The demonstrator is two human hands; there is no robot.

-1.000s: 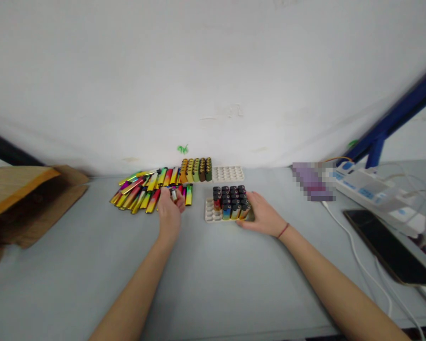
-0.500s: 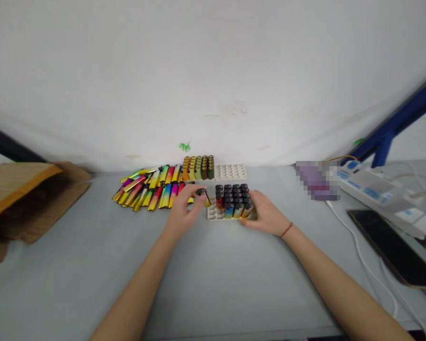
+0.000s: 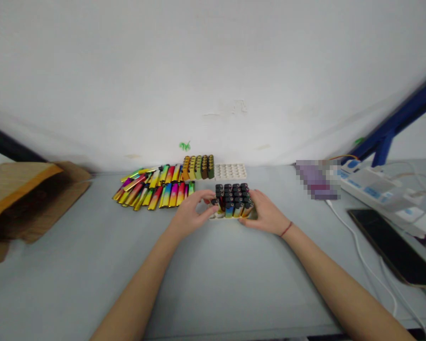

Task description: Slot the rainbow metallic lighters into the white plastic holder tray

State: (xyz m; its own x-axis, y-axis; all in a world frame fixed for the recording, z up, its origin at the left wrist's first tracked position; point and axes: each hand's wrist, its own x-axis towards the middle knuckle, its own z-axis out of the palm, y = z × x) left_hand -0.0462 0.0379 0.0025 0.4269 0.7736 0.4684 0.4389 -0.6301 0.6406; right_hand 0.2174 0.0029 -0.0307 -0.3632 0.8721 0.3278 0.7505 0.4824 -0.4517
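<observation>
Colourful lighters with black tops (image 3: 233, 196) stand upright in rows in a white holed tray (image 3: 217, 216). My left hand (image 3: 192, 211) pinches one more lighter (image 3: 215, 202) by its black top, at the tray's left side beside the standing rows. Its lower part is largely hidden by my fingers. My right hand (image 3: 268, 213) is closed around the right end of the tray and the lighters there, thumb at the front corner. Left of my left hand lies a loose pile of metallic multicoloured lighters (image 3: 156, 193).
Behind stands a block of orange, green and brown lighters (image 3: 198, 168), next to a second white holed tray (image 3: 230, 171). An open cardboard box (image 3: 39, 208) sits at left. At right are a blurred purple item (image 3: 314, 180), a black phone (image 3: 394, 246), a power strip (image 3: 379, 194) and white cables.
My left hand has moved right with the lighter, from just off the tray's left edge to against the standing lighters. My right hand stays at the tray's right end.
</observation>
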